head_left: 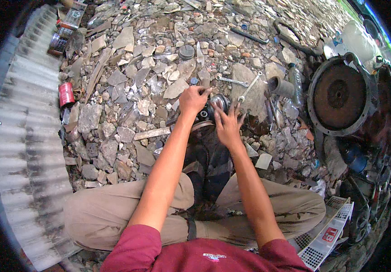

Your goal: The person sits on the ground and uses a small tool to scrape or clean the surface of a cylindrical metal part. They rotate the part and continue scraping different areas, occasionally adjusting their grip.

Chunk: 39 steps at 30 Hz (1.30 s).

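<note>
A dark, greasy metal machine part (204, 115) with a round bolt-like centre sits on the ground in front of my crossed legs. Its far right side is a shiny round section (218, 99). My left hand (193, 99) is over the part's far left edge, fingertips pinched together; whatever they grip is too small to make out. Resting against the right side, my right hand (227, 126) has its fingers spread, with stained tips. Just beyond lie two wrenches, one shorter (232, 81) and one longer (250, 87), on a flat stone slab.
Broken stone and tile cover the ground. Corrugated sheeting (27, 149) runs along the left, near a red can (66, 94). At right are a metal pipe piece (281, 86), a plastic bottle (295, 81) and a large round rusty housing (315, 97). A white plastic grille (329, 233) lies by my right knee.
</note>
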Available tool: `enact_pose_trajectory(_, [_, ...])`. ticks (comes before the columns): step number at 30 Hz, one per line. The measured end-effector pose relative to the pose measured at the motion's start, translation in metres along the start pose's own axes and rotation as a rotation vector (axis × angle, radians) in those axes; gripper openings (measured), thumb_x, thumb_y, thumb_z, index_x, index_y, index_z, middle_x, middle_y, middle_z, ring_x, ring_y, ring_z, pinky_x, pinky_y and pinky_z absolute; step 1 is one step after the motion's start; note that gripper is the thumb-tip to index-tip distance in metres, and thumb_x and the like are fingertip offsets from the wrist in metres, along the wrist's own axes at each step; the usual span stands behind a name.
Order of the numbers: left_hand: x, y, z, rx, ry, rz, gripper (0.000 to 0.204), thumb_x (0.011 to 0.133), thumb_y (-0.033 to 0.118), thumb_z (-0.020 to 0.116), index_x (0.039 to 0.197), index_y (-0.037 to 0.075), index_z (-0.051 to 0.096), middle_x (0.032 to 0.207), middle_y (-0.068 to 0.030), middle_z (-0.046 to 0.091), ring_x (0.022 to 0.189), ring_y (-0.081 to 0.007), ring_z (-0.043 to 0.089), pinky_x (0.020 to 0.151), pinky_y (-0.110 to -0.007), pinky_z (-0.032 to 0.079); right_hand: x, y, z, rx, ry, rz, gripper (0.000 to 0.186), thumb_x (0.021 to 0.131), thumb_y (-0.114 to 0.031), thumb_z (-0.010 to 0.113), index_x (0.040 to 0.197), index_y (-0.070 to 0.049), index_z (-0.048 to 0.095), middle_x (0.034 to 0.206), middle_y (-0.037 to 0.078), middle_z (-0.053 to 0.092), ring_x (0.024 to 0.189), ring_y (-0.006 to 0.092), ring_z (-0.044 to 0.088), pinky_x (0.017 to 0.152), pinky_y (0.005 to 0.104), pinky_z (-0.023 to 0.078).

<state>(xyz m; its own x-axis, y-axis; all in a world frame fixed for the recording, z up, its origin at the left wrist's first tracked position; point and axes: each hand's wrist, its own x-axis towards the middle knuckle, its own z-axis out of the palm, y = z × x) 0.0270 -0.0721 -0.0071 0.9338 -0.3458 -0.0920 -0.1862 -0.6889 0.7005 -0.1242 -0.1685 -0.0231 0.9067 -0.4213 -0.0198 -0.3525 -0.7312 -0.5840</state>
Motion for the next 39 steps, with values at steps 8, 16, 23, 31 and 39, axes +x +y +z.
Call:
enact_pose_trajectory(8, [-0.003, -0.005, 0.002, 0.024, 0.041, 0.011, 0.033, 0.084, 0.049, 0.07, 0.095, 0.02, 0.08, 0.082, -0.0112, 0.074, 0.081, -0.0334, 0.071, 0.071, -0.042, 0.056, -0.01, 0.0, -0.006, -0.085, -0.085, -0.001, 0.039, 0.102, -0.039, 0.049, 0.14, -0.035, 0.057, 0.164, 0.021, 0.014, 0.149, 0.0494, 0.011, 0.112, 0.0741, 0.004])
enact_pose_trajectory(16, [0.0, -0.002, -0.002, -0.022, -0.043, -0.109, 0.045, 0.078, 0.056, 0.074, 0.097, 0.016, 0.079, 0.089, -0.0125, 0.075, 0.086, -0.0315, 0.072, 0.077, -0.042, 0.055, 0.002, -0.013, -0.013, -0.202, -0.072, -0.039, 0.041, 0.102, -0.039, 0.047, 0.14, -0.029, 0.057, 0.163, 0.021, 0.018, 0.15, 0.0476, 0.009, 0.112, 0.0743, 0.002])
enact_pose_trajectory(23, [0.002, 0.003, 0.002, -0.041, -0.022, -0.048, 0.039, 0.081, 0.054, 0.072, 0.094, 0.018, 0.08, 0.084, -0.0106, 0.075, 0.081, -0.0325, 0.072, 0.071, -0.043, 0.055, 0.041, -0.019, 0.001, -0.247, 0.042, -0.066, 0.045, 0.104, -0.035, 0.04, 0.142, -0.016, 0.054, 0.16, 0.015, 0.03, 0.148, 0.048, 0.016, 0.111, 0.0754, 0.001])
enact_pose_trajectory(31, [0.008, 0.001, 0.001, -0.085, -0.098, -0.107, 0.043, 0.078, 0.054, 0.076, 0.095, 0.014, 0.079, 0.085, -0.0131, 0.075, 0.08, -0.0319, 0.072, 0.072, -0.041, 0.055, 0.043, -0.029, -0.009, -0.255, -0.03, -0.104, 0.043, 0.103, -0.028, 0.04, 0.138, -0.008, 0.054, 0.153, 0.011, 0.043, 0.144, 0.0489, 0.026, 0.109, 0.079, 0.005])
enact_pose_trajectory(39, [0.005, 0.0, 0.002, -0.055, -0.085, -0.098, 0.041, 0.081, 0.053, 0.073, 0.095, 0.016, 0.079, 0.086, -0.0102, 0.075, 0.081, -0.0289, 0.072, 0.072, -0.04, 0.055, 0.025, -0.027, -0.004, -0.271, 0.002, -0.121, 0.044, 0.103, -0.032, 0.039, 0.137, -0.009, 0.056, 0.153, 0.009, 0.042, 0.144, 0.0497, 0.026, 0.108, 0.0795, 0.002])
